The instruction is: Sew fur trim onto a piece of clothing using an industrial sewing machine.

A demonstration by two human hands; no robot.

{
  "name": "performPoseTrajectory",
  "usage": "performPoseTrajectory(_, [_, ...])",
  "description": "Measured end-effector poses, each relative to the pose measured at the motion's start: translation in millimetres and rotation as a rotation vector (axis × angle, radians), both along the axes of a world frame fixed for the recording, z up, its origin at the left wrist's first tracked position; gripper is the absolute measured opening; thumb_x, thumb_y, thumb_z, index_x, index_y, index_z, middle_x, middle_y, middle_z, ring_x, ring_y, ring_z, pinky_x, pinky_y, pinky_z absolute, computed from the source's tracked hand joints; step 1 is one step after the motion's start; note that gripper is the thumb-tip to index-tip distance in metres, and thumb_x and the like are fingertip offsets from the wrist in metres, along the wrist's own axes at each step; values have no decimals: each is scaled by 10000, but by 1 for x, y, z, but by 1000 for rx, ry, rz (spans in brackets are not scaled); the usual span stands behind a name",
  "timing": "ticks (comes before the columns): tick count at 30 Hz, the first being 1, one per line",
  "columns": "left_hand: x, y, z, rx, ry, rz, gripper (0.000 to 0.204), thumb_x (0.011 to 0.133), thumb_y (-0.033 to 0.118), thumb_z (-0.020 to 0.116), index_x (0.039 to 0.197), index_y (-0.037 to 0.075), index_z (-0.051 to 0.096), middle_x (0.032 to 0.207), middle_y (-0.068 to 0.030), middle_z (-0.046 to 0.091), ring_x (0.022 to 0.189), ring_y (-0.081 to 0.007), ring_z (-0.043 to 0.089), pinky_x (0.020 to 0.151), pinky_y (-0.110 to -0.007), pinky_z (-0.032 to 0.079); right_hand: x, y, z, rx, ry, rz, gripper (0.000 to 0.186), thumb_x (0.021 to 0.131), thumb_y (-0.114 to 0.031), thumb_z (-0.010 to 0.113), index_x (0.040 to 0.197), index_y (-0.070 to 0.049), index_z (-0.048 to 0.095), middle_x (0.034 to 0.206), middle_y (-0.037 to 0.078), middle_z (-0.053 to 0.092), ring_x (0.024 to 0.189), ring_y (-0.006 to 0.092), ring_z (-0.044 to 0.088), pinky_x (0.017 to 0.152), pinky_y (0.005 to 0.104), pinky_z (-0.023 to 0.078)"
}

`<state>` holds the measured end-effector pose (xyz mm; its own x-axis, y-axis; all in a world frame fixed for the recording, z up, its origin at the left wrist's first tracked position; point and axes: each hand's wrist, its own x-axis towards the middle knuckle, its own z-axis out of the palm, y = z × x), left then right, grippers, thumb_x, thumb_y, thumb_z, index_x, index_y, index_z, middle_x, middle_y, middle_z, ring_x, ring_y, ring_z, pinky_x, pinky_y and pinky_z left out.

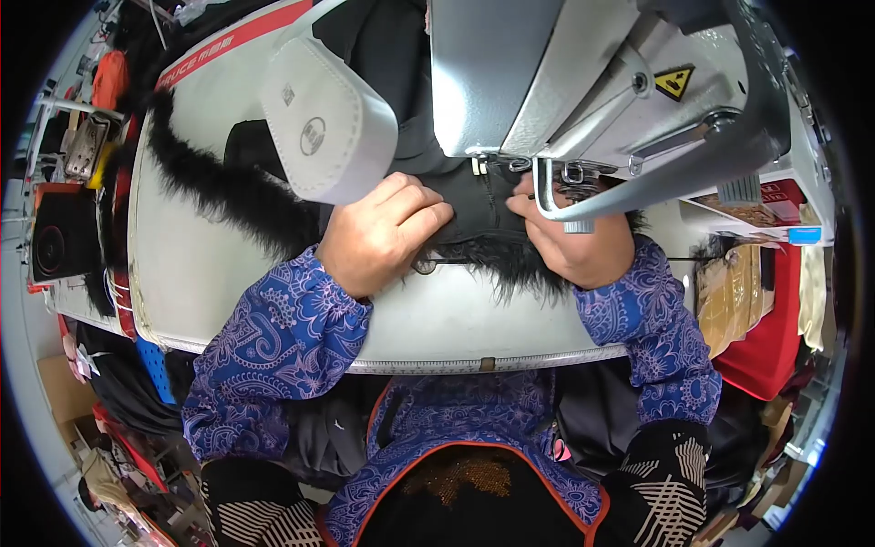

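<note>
Under the head of a sewing machine lies a piece of black fabric with shaggy black fur trim along its near edge. My left hand is closed, its curled fingers pressing on the fabric's left part. On the other side, my right hand grips the fabric with bent fingers, partly hidden behind the machine's metal bar. A seam line runs between my hands toward the needle area. A long strip of black fur trails off to the left across the table.
A white lamp-like housing overhangs my left hand. The white sewing table has a ruler strip along its front edge. To the right are a red bin and a brown-wrapped package. More black cloth lies behind.
</note>
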<state>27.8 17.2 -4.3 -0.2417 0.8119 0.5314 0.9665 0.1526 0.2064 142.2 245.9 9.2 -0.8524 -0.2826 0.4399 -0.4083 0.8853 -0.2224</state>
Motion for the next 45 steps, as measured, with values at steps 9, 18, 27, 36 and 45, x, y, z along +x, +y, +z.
performPoseTrajectory(9, [-16, 0, 4, -44, 162, 124, 267, 707, 68, 634, 966, 101, 688, 981, -24, 654, 894, -205, 641, 781, -343, 523, -7, -14, -2, 1, -105, -17, 325, 749, 34, 632, 1057, -54, 686, 988, 83, 655, 948, 253, 641, 838, 348, 532])
performPoseTrajectory(18, [-22, 3, 0, -95, 170, 126, 295, 760, 64, 618, 1042, 132, 677, 1038, -30, 634, 918, -214, 636, 793, -336, 524, -8, -15, 4, -143, -312, -141, 332, 779, 26, 617, 1084, -84, 693, 1030, 112, 672, 988, 265, 655, 874, 353, 533])
performPoseTrajectory(27, [-21, -10, 5, -122, 212, -161, 280, 681, 112, 660, 957, 122, 702, 1060, 0, 664, 873, -145, 610, 739, -305, 525, 1, -10, 9, 91, -232, -103, 311, 793, -34, 643, 1072, -151, 715, 1067, 130, 675, 999, 289, 655, 886, 380, 524])
performPoseTrajectory(36, [-7, -2, 4, -85, 5, -204, 190, 723, 91, 621, 905, 45, 655, 1016, -47, 656, 992, -220, 626, 836, -319, 543, -1, -10, 10, 159, -208, -102, 319, 771, -18, 660, 1048, -162, 725, 1056, 106, 675, 986, 280, 655, 864, 372, 533])
performPoseTrajectory(45, [-15, 0, 4, -69, -12, -133, 269, 711, 62, 626, 974, 29, 667, 1007, -45, 632, 989, -206, 588, 824, -314, 528, 0, -8, 2, 102, -135, -79, 322, 777, -2, 647, 1041, -172, 721, 1004, 107, 666, 933, 274, 661, 826, 365, 550])
